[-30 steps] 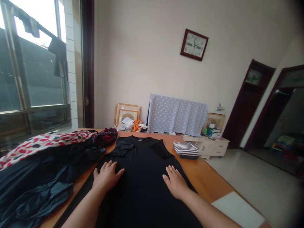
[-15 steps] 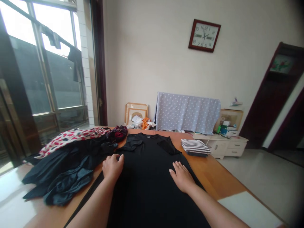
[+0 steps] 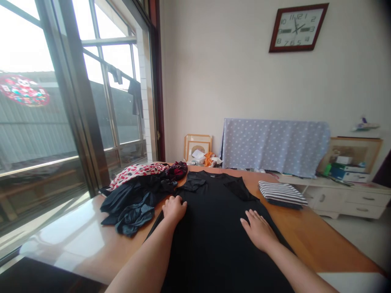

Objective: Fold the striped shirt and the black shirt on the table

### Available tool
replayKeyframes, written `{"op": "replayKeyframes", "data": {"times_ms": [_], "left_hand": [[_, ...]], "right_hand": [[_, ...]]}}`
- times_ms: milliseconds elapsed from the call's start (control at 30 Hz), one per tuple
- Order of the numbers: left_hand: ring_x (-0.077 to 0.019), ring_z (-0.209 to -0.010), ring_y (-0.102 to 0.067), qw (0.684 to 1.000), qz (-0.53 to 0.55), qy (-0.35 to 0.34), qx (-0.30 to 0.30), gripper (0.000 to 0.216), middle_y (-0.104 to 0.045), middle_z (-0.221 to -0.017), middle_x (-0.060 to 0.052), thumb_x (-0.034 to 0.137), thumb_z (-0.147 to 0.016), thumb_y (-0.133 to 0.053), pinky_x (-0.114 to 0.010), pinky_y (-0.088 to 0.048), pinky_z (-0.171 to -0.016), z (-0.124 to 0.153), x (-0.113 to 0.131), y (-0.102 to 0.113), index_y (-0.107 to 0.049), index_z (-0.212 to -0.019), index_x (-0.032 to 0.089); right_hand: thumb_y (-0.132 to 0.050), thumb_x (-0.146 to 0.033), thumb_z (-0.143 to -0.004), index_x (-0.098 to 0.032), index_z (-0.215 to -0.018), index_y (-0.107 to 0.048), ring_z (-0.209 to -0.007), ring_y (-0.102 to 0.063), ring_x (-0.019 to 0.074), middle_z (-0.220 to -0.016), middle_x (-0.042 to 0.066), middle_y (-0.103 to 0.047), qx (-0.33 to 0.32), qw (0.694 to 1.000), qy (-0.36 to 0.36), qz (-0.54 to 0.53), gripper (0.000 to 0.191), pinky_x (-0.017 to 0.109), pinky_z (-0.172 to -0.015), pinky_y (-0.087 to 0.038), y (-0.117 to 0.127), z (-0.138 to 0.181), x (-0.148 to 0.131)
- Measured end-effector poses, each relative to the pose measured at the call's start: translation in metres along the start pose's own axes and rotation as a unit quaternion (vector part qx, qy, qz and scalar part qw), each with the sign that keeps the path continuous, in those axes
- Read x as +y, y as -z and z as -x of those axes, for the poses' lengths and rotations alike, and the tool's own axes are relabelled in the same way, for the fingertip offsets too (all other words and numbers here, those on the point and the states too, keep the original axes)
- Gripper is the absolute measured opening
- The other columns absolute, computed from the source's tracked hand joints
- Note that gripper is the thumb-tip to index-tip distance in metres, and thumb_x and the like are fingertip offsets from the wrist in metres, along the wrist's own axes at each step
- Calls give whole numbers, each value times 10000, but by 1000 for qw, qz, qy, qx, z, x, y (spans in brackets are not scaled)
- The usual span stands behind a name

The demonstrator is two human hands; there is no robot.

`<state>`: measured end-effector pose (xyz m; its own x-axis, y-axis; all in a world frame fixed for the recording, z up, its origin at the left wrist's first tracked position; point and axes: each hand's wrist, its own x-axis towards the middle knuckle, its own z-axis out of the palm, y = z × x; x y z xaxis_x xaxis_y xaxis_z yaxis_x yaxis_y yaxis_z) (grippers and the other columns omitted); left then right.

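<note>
A black short-sleeved T-shirt [image 3: 214,228] lies spread out on the wooden table [image 3: 330,240], its neckline at the far end and its lower part running toward me. At its left side, below the left sleeve, my left hand [image 3: 174,208] is closed with bent fingers on the fabric; the fingertips are partly hidden. My right hand [image 3: 259,230] rests flat on the right half of the shirt, fingers stretched out and holding nothing.
Left of the shirt lies a heap of dark clothes [image 3: 131,203] with a red-and-white patterned cloth [image 3: 137,173]. A folded striped garment [image 3: 282,193] sits at the right. Beyond the table stand a low cabinet [image 3: 332,199] and a dotted cloth cover [image 3: 275,146]; windows are at left.
My view has turned left, so everything sits farther right and more of the window shows. Both hands stay in about the same places on the shirt.
</note>
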<state>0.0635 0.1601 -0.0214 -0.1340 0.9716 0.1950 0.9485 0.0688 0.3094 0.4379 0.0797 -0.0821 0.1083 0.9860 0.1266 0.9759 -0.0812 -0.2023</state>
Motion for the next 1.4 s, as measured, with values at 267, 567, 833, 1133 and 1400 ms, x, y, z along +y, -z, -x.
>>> {"op": "replayKeyframes", "data": {"times_ms": [267, 567, 833, 1133, 1400], "left_hand": [[-352, -1189, -484, 997, -18, -78, -11, 511, -547, -1262, -147, 599, -872, -427, -496, -365, -974, 13, -7, 4, -628, -1175, 239], [-342, -1246, -469, 989, 32, -142, -36, 601, -552, -1327, -130, 639, -870, -422, -490, -333, -1039, 31, -21, 12, -588, -1308, 263], [-242, -1089, -618, 972, 175, -158, -17, 508, -697, -1165, -88, 566, -907, -434, -321, -445, -955, 26, -41, 32, -683, -1163, 204], [-238, -1024, -639, 972, 203, -85, 80, 410, -701, -1088, -103, 463, -971, -354, -352, -461, -909, 62, -91, 54, -630, -1123, 200], [-298, -1479, -225, 982, -8, -189, 6, 593, -429, -1527, -90, 619, -945, -358, -495, -198, -1174, 99, -93, 46, -530, -1384, 260]], "right_hand": [[-255, -601, -947, -127, -1495, -400, -1463, -274, 299, -1566, 123, -353, 6, 1000, 7, 7, 739, 461, -1189, -202, -3, -2, 3], [-251, -633, -934, -138, -1486, -416, -1457, -287, 306, -1554, 127, -375, 13, 1000, 18, 9, 761, 469, -1179, -229, -16, -9, 15], [-224, -627, -941, -130, -1488, -411, -1459, -284, 301, -1553, 133, -374, 15, 999, 19, 23, 762, 464, -1178, -229, -14, -8, 11], [-234, -621, -944, -121, -1486, -411, -1454, -291, 304, -1548, 141, -380, 13, 1000, 17, 20, 758, 460, -1179, -223, -14, -8, 12], [-235, -610, -952, -124, -1501, -386, -1461, -278, 295, -1564, 131, -354, 3, 1000, 10, 14, 749, 450, -1185, -207, -5, -3, 8]]}}
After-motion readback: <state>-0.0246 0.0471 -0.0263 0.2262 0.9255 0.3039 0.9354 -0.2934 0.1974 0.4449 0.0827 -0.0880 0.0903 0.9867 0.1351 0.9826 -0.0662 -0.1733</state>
